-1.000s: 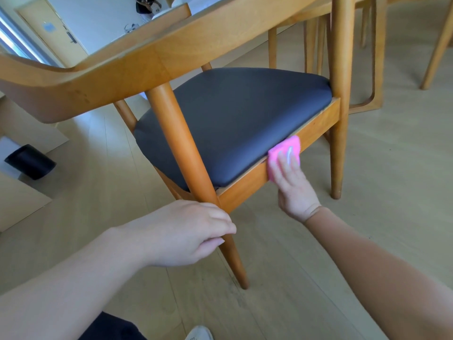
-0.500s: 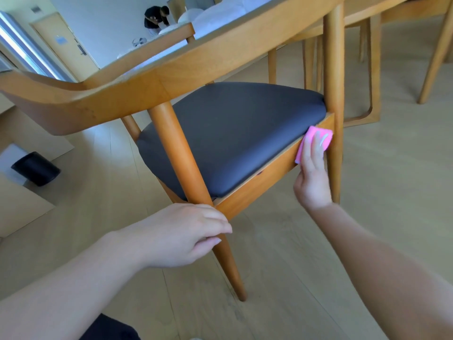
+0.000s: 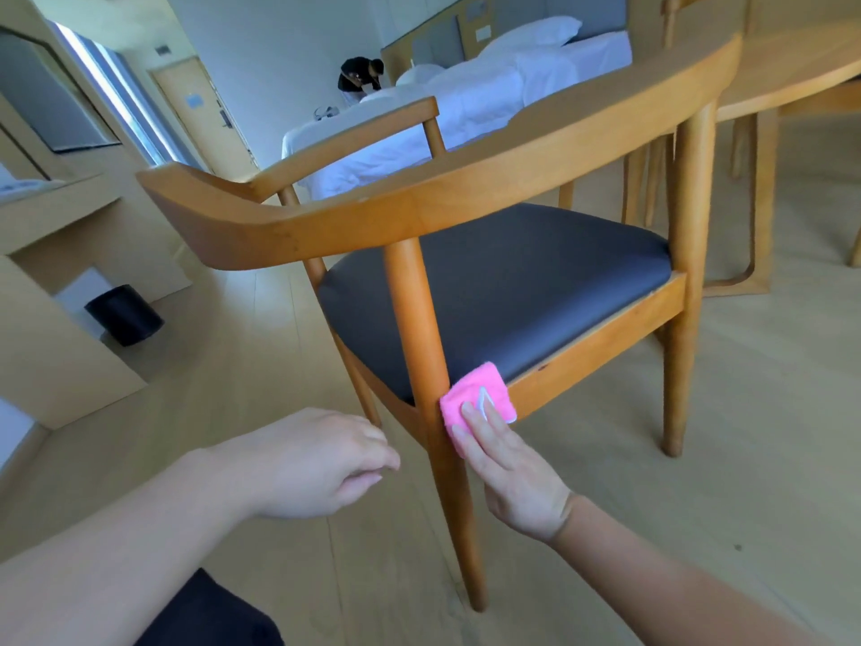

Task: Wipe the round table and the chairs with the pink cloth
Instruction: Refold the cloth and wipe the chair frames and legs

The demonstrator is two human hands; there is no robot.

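Note:
A wooden armchair (image 3: pixel 466 193) with a dark grey seat pad (image 3: pixel 512 282) stands in front of me. My right hand (image 3: pixel 508 463) presses the folded pink cloth (image 3: pixel 475 401) flat against the seat's side rail, right where the near back leg (image 3: pixel 419 347) meets it. My left hand (image 3: pixel 317 463) hovers loosely curled just left of that leg, apart from it and holding nothing. The edge of the round wooden table (image 3: pixel 801 72) shows at the upper right.
Another wooden chair's legs (image 3: pixel 755 188) stand under the table behind the armchair. A black bin (image 3: pixel 123 314) sits on the floor at the left beside a wooden counter. A white bed (image 3: pixel 466 95) with a person bent over it is far behind.
My right hand slid the cloth along the side rail from the front leg back to the near back leg. My left hand let go of that leg. My view rose.

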